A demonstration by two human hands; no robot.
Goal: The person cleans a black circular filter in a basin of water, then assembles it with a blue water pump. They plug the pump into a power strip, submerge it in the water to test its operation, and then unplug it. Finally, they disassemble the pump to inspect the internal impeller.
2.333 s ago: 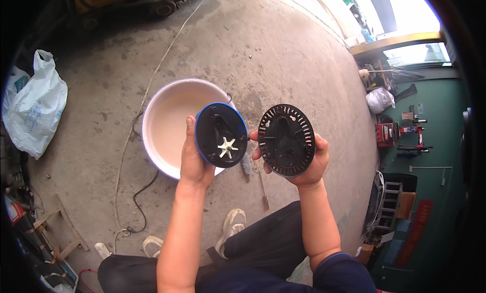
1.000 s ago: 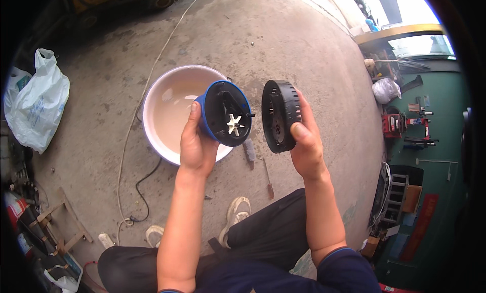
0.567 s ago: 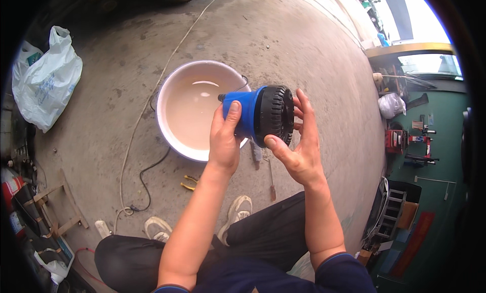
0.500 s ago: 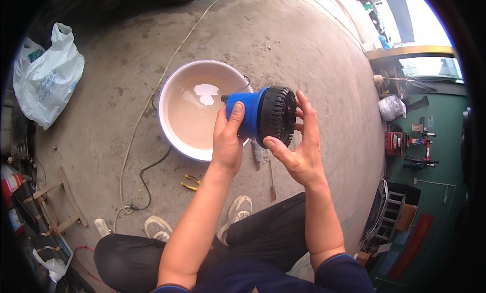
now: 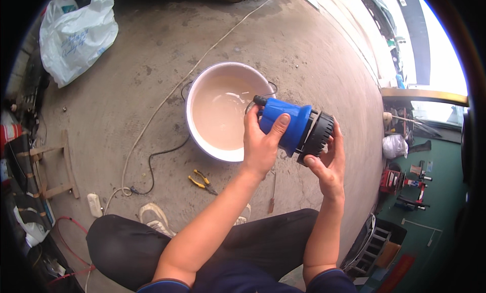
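Observation:
A blue submersible water pump (image 5: 287, 122) lies tilted across my two hands, over the right rim of a white basin (image 5: 190, 118) of cloudy water. My left hand (image 5: 261, 147) is wrapped round its blue body, thumb on top, near the black outlet. With fingers and thumb, my right hand (image 5: 328, 167) grips the slotted black base cover (image 5: 319, 136). A narrow gap shows between cover and body; I cannot tell whether they still touch inside. The undersides of both parts are hidden.
Yellow-handled pliers (image 5: 201, 180) and a screwdriver (image 5: 272, 194) lie on the concrete floor near my shoes. A dark cord (image 5: 152, 166) runs from the basin to a pale cable. A white plastic bag (image 5: 78, 40) sits far left, a small wooden stool (image 5: 54, 166) at left.
The black cover has come away from the blue body, opening a gap. My right hand has closed round the cover. The pump now tilts down to the right; the view has shifted.

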